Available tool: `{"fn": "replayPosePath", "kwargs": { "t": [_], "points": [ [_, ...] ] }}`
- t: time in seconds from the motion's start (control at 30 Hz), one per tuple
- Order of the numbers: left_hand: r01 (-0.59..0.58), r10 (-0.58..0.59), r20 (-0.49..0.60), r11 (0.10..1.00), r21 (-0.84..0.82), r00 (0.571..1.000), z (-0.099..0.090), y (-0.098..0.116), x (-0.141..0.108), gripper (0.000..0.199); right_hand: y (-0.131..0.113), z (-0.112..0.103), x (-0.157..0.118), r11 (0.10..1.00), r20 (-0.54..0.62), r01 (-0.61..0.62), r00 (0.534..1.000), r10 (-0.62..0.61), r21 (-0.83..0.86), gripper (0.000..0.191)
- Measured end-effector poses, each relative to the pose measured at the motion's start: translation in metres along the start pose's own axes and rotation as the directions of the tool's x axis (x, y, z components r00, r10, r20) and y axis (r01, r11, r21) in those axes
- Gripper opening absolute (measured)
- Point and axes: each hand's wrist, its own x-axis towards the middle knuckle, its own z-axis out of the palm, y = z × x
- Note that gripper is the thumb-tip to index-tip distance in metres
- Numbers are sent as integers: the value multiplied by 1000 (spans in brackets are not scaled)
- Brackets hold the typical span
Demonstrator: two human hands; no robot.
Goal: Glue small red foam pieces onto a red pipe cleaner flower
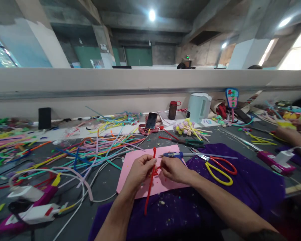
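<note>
Over a pink sheet [129,164], my left hand [142,167] pinches a long red pipe cleaner [149,192]; its upper tip sticks up past the thumb and its tail hangs down toward me. Close on the right, the fingers of my right hand [173,169] are pinched on a bent red pipe cleaner piece between the hands. Fingers partly hide how the red pieces join. Just behind the right hand lies a blue hot glue gun [172,155] with a glue stick. Scissors [215,164] with red and yellow handles lie right of it on a purple cloth [253,174].
Loose pipe cleaners [90,147] cover the left side, near a white cable and a power strip [43,197]. Behind are pliers [194,143], a phone [151,120], a bottle [173,110] and a kettle [199,107]. Another person's hand [291,134] is at the right.
</note>
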Motion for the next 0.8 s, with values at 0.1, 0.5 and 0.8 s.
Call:
{"fn": "replayPosePath", "kwargs": {
  "t": [0.1, 0.5, 0.8],
  "points": [
    [-1, 2, 14, 1000, -15, 1000, 0, -1, 0, 29, 0, 0, 1, 988, -34, 29, 999, -24, 154, 15],
    [25, -23, 58, 999, -33, 998, 2, -3, 0, 33, 2, 1, 11, 645, -131, -50, 964, 230, 763, 18],
    [12, -12, 28, 1000, -19, 1000, 2, -4, 1, 34, -8, -3, 14, 524, -178, -12, 934, 309, 851, 18]
  ]
}}
